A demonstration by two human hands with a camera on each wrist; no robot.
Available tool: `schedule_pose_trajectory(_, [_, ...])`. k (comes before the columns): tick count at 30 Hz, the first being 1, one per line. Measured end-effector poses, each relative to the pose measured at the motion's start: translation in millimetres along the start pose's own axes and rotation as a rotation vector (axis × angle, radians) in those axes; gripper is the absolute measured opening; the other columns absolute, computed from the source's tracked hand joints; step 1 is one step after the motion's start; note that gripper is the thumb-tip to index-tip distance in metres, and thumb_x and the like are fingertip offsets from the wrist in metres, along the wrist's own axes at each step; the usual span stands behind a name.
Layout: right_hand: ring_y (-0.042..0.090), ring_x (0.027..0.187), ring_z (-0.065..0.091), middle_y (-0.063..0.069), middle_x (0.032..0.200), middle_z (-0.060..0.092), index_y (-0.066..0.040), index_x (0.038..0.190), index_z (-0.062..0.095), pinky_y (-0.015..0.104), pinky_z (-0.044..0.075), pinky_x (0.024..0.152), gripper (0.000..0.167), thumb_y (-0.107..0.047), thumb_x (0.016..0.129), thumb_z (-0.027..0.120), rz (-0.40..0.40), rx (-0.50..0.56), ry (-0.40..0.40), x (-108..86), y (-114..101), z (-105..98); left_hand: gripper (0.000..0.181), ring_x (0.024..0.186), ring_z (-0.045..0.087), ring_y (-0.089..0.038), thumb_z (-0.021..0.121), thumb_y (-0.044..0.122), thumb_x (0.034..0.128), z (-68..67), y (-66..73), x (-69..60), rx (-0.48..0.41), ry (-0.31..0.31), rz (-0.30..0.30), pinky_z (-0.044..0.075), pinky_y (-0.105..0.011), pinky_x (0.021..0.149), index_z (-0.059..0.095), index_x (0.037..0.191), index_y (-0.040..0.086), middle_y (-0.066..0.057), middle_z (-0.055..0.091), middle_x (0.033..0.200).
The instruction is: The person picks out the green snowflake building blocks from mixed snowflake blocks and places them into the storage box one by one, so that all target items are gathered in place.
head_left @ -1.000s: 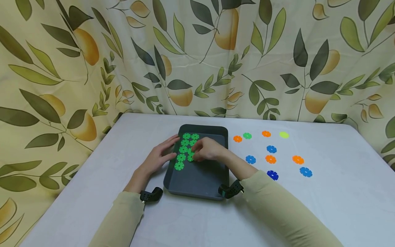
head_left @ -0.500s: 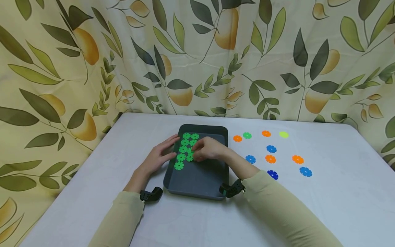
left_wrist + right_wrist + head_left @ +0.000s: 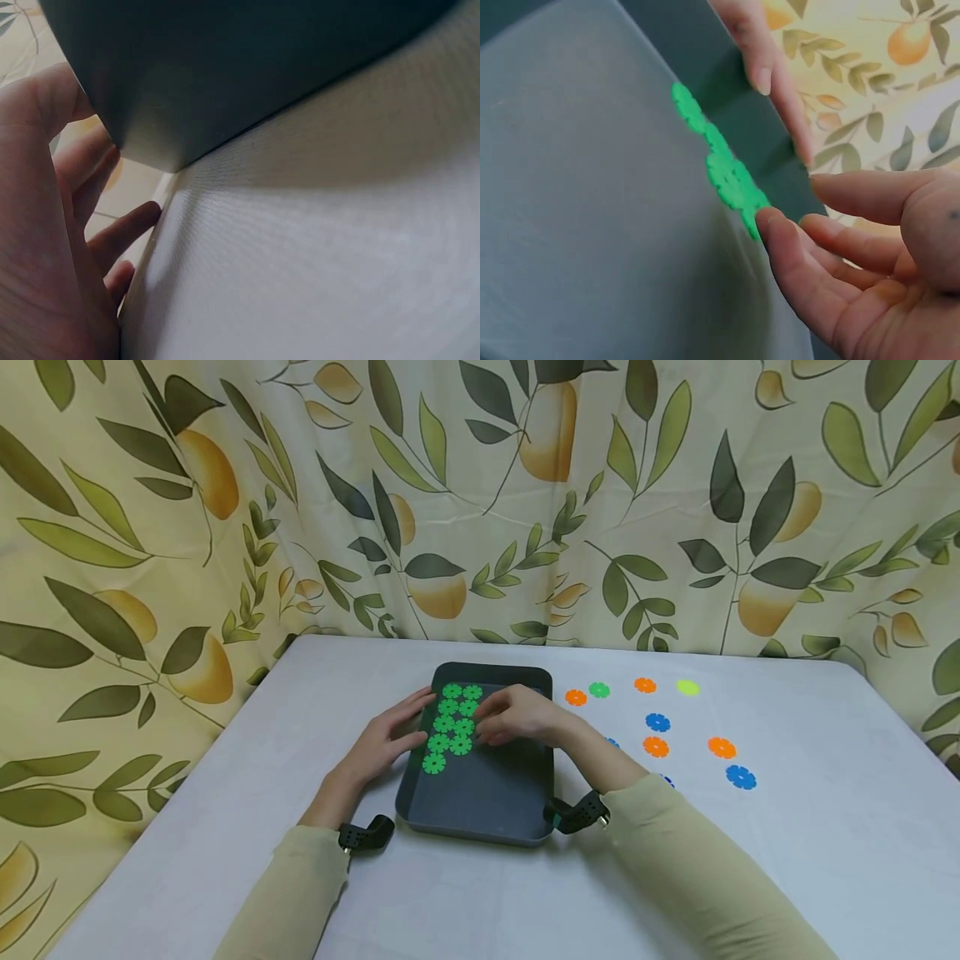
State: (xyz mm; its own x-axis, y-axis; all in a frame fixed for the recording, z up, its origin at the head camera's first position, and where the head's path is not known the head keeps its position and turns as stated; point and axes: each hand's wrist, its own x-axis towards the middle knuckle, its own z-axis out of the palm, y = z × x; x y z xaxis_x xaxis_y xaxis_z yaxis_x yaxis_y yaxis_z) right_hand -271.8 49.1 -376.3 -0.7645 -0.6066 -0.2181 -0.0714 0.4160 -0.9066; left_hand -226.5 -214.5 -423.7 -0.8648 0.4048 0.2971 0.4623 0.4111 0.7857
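Two columns of green flower-shaped slotted discs [image 3: 444, 724] lie flat along the left side of a dark grey tray [image 3: 480, 802]. My left hand [image 3: 378, 747] rests against the tray's left rim, fingers spread and fairly straight. In the left wrist view, the thumb and fingertips touch the outside of the tray wall [image 3: 187, 82]. Over the tray hovers my right hand [image 3: 521, 717], just right of the second column. The right wrist view shows its thumb and fingers apart with nothing pinched, one fingertip close to the nearest green disc [image 3: 735, 184]; whether it touches, I cannot tell.
Loose discs lie on the white table right of the tray: orange [image 3: 656, 747], blue [image 3: 741, 777], a yellow one [image 3: 687, 687] and a green one [image 3: 599, 690]. Some are partly behind my right arm. A patterned curtain [image 3: 480, 527] hangs behind the table.
My right hand has drawn slightly to the right off the second column, its fingers loosening and uncovering the lowest disc there. The left hand stays put at the tray's rim.
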Motion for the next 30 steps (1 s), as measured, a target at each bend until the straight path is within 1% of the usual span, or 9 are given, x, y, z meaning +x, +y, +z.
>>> schedule_pose_trajectory(5, [0.029,0.097,0.071,0.021,0.112,0.069,0.014,0.131,0.056,0.037,0.058,0.086,0.041,-0.006,0.097,0.063,-0.002,-0.012,-0.040,3.6,2.3,3.3,0.057,0.150,0.024,-0.024,0.062,0.010,0.0979,2.4,-31.2,3.0,0.025,0.012,0.023,0.018,-0.053,0.119,0.044,0.152,0.004,-0.006,0.033,0.162])
schedule_pose_trajectory(10, [0.028,0.095,0.070,0.019,0.112,0.068,0.013,0.132,0.056,0.036,0.057,0.086,0.042,-0.008,0.097,0.064,0.013,-0.010,-0.068,5.2,1.3,8.4,0.058,0.150,0.024,-0.024,0.063,0.011,0.0977,3.6,-32.9,3.7,0.019,0.010,0.029,0.018,-0.053,0.119,0.045,0.152,0.005,-0.005,0.034,0.162])
schedule_pose_trajectory(13, [0.029,0.095,0.071,0.018,0.111,0.069,0.013,0.132,0.057,0.035,0.057,0.086,0.041,-0.008,0.097,0.064,0.019,-0.015,-0.074,3.7,0.4,8.7,0.058,0.150,0.024,-0.025,0.062,0.009,0.0974,4.3,-29.5,3.8,0.022,0.013,0.022,0.017,-0.054,0.119,0.045,0.152,0.004,-0.007,0.033,0.162])
schedule_pose_trajectory(16, [0.029,0.096,0.071,0.020,0.111,0.069,0.012,0.132,0.057,0.036,0.057,0.086,0.041,-0.008,0.097,0.064,0.016,-0.009,-0.069,1.6,0.4,6.9,0.057,0.150,0.023,-0.030,0.061,0.005,0.0972,4.0,-20.0,3.6,0.008,0.012,0.016,0.016,-0.055,0.119,0.044,0.151,0.000,-0.012,0.032,0.162])
schedule_pose_trajectory(20, [0.031,0.099,0.070,0.021,0.113,0.069,0.013,0.132,0.056,0.036,0.057,0.087,0.042,-0.009,0.097,0.063,0.000,0.012,-0.062,-1.1,1.9,2.1,0.056,0.150,0.023,-0.036,0.059,0.000,0.0958,0.6,1.9,1.8,0.000,-0.004,-0.005,0.016,-0.055,0.119,0.042,0.149,-0.006,-0.021,0.031,0.160])
schedule_pose_trajectory(21, [0.031,0.099,0.070,0.021,0.114,0.068,0.012,0.133,0.056,0.036,0.057,0.087,0.042,-0.009,0.097,0.064,-0.001,0.021,-0.062,-1.5,2.7,0.7,0.056,0.149,0.023,-0.037,0.059,0.000,0.0957,0.3,3.2,1.7,-0.002,-0.007,-0.008,0.016,-0.056,0.119,0.042,0.149,-0.007,-0.022,0.031,0.160])
schedule_pose_trajectory(23, [0.031,0.100,0.070,0.020,0.116,0.068,0.012,0.133,0.057,0.036,0.057,0.088,0.043,-0.009,0.097,0.064,-0.008,0.042,-0.060,-2.8,4.2,-2.4,0.056,0.150,0.022,-0.036,0.059,0.001,0.0960,0.7,0.4,1.7,0.001,-0.007,-0.007,0.015,-0.055,0.119,0.042,0.149,-0.006,-0.021,0.031,0.160])
schedule_pose_trajectory(27, [0.030,0.101,0.070,0.020,0.121,0.065,0.012,0.134,0.056,0.038,0.056,0.089,0.044,-0.009,0.096,0.065,-0.031,0.088,-0.056,-6.6,5.7,-10.1,0.057,0.151,0.022,-0.029,0.061,0.005,0.0973,4.0,-22.1,3.0,0.007,0.012,0.006,0.015,-0.055,0.119,0.043,0.151,-0.001,-0.012,0.031,0.162])
schedule_pose_trajectory(30, [0.029,0.102,0.070,0.021,0.123,0.064,0.013,0.136,0.053,0.039,0.056,0.091,0.046,-0.010,0.097,0.064,-0.043,0.119,-0.051,-11.1,4.7,-17.8,0.058,0.151,0.023,-0.025,0.062,0.009,0.0974,4.1,-30.7,3.4,0.019,0.018,0.011,0.016,-0.054,0.119,0.044,0.152,0.005,-0.006,0.032,0.162])
